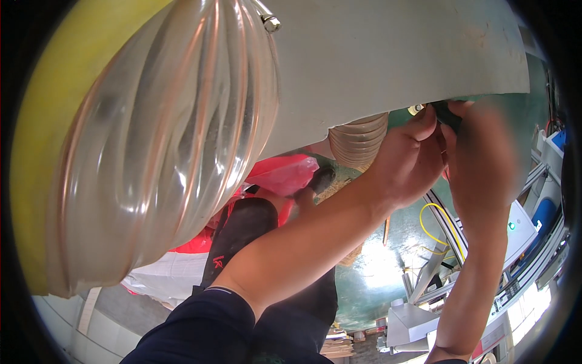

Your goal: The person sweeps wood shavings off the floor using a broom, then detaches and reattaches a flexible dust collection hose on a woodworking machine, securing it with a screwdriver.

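Note:
Both my hands are raised together at the lower edge of a grey sheet-metal panel, on the right. My left hand is closed, thumb and fingers pressed together near a small brass-coloured fitting. Beside it, my right hand is curled and partly smeared by motion. A small dark piece shows between the hands; its kind cannot be made out. The fingertips of both hands are largely hidden behind the knuckles and the panel edge.
A large clear ribbed hose with copper-coloured wire fills the left, against a yellow surface. A smaller ribbed hose hangs below the panel. Red plastic bags lie lower down. Metal-framed equipment and a yellow cable are at right.

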{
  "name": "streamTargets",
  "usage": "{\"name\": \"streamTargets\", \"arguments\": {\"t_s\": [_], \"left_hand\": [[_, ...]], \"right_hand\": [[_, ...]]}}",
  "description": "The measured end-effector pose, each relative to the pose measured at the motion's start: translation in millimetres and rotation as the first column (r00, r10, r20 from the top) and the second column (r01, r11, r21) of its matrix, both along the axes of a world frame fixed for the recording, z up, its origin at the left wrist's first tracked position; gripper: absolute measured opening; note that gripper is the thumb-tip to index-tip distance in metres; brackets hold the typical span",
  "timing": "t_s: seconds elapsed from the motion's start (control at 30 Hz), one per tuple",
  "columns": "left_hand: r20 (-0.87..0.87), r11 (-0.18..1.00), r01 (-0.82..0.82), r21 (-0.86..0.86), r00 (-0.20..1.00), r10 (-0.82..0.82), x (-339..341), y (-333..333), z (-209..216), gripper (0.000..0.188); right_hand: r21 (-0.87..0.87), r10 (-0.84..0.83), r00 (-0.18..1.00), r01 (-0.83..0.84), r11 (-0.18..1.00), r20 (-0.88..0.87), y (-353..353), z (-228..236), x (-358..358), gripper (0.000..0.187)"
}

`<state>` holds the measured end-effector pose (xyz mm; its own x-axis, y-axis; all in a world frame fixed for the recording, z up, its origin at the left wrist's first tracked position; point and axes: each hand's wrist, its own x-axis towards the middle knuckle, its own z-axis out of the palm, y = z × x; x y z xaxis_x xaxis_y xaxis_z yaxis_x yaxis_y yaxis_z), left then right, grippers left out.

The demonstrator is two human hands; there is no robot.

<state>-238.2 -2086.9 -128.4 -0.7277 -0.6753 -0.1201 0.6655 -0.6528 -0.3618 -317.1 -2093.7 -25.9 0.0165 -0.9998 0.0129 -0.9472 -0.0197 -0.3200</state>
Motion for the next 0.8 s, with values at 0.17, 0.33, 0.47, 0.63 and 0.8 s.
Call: {"name": "streamTargets", "arguments": {"t_s": [0.17,0.33,0.47,0.63,0.8], "left_hand": [[-0.015,0.997,0.011,0.082,1.0,-0.01,2,7,-3,0.023],[0.133,0.974,0.055,0.218,0.987,-0.085,1,2,13,0.018],[0.156,0.975,0.098,0.201,0.979,-0.13,-6,0,9,0.018],[0.041,0.995,0.012,0.099,0.999,-0.016,-1,6,0,0.021],[0.025,0.989,0.006,0.145,1.0,-0.01,-11,6,-2,0.022]], "right_hand": [[-0.031,-0.04,0.997,0.042,0.999,0.064,-1,-6,4,0.016],[-0.03,-0.204,0.978,0.205,0.978,0.042,3,-13,7,0.018],[0.008,-0.311,0.95,0.311,0.95,0.024,1,-12,7,0.019],[0.046,-0.215,0.976,0.213,0.976,0.043,2,-7,4,0.018],[0.134,-0.235,0.972,0.234,0.963,-0.011,-2,2,3,0.017]]}}
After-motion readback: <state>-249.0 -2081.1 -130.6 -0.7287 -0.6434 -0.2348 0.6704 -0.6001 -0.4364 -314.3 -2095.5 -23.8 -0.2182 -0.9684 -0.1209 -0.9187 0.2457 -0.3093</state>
